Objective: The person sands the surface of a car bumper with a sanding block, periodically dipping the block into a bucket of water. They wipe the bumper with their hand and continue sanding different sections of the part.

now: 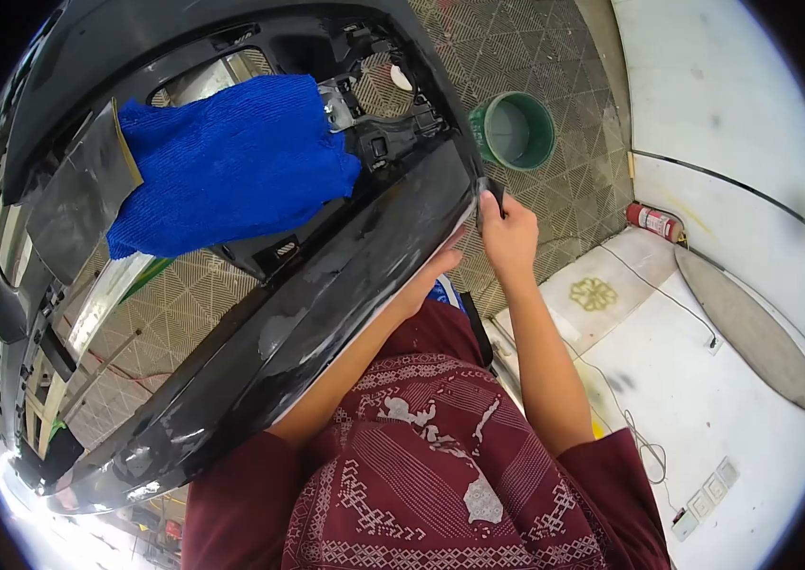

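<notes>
A black car bumper [326, 275] stretches diagonally before me, its surface wet and smeared with dull grey patches. My left hand [426, 277] is closed on the bumper's near edge, with part of the fingers hidden by it. At the bumper's right corner, my right hand [511, 233] pinches a small dark piece of sandpaper [492, 194] against the edge, thumb on top. A blue towel [231, 161] lies over the inner frame of the bumper. On the towel's left side rests a larger grey sandpaper sheet [79, 195], partly curled.
A green bucket [543, 133] with cloudy liquid stands on the patterned floor beyond the right corner. Farther right are a red fire extinguisher [653, 221], a long grey oval board [754, 328], cables and wall sockets [707, 496] on a white wall.
</notes>
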{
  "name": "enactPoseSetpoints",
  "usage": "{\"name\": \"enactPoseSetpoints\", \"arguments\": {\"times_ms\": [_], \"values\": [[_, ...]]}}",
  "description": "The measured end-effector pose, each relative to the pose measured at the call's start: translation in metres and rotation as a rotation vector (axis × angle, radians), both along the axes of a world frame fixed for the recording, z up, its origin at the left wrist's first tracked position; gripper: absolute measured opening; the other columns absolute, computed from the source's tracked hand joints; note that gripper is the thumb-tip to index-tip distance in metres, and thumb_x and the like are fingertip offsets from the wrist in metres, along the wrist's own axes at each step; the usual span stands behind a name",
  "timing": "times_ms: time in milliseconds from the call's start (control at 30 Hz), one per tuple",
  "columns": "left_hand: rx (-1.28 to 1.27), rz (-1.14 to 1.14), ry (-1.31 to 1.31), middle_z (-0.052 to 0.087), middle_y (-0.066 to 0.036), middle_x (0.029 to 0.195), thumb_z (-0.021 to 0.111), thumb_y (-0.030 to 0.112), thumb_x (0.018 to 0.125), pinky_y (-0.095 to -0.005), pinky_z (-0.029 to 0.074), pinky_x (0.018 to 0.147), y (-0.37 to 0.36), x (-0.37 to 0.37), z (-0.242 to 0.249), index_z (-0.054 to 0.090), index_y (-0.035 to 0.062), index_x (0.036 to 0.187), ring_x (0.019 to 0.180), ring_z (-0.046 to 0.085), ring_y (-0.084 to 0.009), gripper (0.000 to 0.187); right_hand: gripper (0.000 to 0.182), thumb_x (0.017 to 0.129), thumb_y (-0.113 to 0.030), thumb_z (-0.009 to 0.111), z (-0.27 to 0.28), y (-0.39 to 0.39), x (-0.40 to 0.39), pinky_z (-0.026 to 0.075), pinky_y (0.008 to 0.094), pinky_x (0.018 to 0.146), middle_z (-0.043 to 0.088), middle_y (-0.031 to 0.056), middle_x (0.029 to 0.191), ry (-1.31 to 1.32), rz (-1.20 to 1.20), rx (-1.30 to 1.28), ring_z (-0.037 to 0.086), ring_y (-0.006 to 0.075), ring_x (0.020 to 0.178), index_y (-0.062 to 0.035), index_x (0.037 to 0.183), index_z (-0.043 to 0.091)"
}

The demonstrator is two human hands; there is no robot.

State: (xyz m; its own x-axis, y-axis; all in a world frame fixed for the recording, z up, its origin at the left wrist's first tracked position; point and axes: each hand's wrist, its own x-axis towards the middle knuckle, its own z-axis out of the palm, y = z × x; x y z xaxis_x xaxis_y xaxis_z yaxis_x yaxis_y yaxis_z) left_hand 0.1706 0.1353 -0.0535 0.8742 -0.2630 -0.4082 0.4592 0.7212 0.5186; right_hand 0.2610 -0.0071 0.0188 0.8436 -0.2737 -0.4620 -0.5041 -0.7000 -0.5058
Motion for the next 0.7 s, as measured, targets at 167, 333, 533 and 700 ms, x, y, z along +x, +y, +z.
{"name": "enactPoseSetpoints", "arguments": {"times_ms": [167,333,533,700], "values": [[0.318,-0.056,-0.221,0.052,-0.014,0.162,0.062,-0.011,0.094,-0.0431,0.035,0.129,0.001,-0.004,-0.011,0.052,0.0029,0.157,0.153,0.047,-0.0274,0.066,0.034,0.103,-0.036,0.064,0.001,0.008,-0.011,0.054,0.0478,0.085,0.072,0.0235,0.093,-0.196,0.088,-0.063,0.070,0.0432,0.092,-0.0068,0.111,0.079],[0.237,-0.030,-0.153,0.052,-0.015,0.162,0.062,-0.008,0.093,-0.0411,0.035,0.128,-0.002,0.006,-0.013,0.051,0.0002,0.157,0.153,0.047,-0.0261,0.066,0.034,0.104,-0.036,0.063,0.009,0.014,-0.009,0.054,0.0494,0.084,0.073,0.0236,0.095,-0.243,0.112,-0.126,0.071,0.0441,0.093,-0.0077,0.111,0.079],[0.084,0.056,0.091,0.062,-0.014,0.153,0.072,0.000,0.096,-0.0358,0.048,0.116,-0.006,0.008,0.015,0.059,0.0002,0.151,0.137,0.061,-0.0201,0.056,0.031,0.105,-0.031,0.066,-0.007,-0.003,-0.001,0.053,0.0395,0.075,0.072,0.0163,0.080,-0.124,0.030,0.066,0.069,0.0301,0.073,-0.0029,0.110,0.078],[0.131,0.098,0.024,0.065,-0.017,0.149,0.066,-0.005,0.095,-0.0370,0.051,0.114,-0.015,0.004,0.010,0.061,-0.0031,0.147,0.134,0.064,-0.0250,0.053,0.030,0.103,-0.031,0.068,0.007,0.003,-0.013,0.054,0.0427,0.075,0.072,0.0174,0.080,-0.304,0.121,-0.014,0.072,0.0321,0.075,-0.0046,0.111,0.079]]}}
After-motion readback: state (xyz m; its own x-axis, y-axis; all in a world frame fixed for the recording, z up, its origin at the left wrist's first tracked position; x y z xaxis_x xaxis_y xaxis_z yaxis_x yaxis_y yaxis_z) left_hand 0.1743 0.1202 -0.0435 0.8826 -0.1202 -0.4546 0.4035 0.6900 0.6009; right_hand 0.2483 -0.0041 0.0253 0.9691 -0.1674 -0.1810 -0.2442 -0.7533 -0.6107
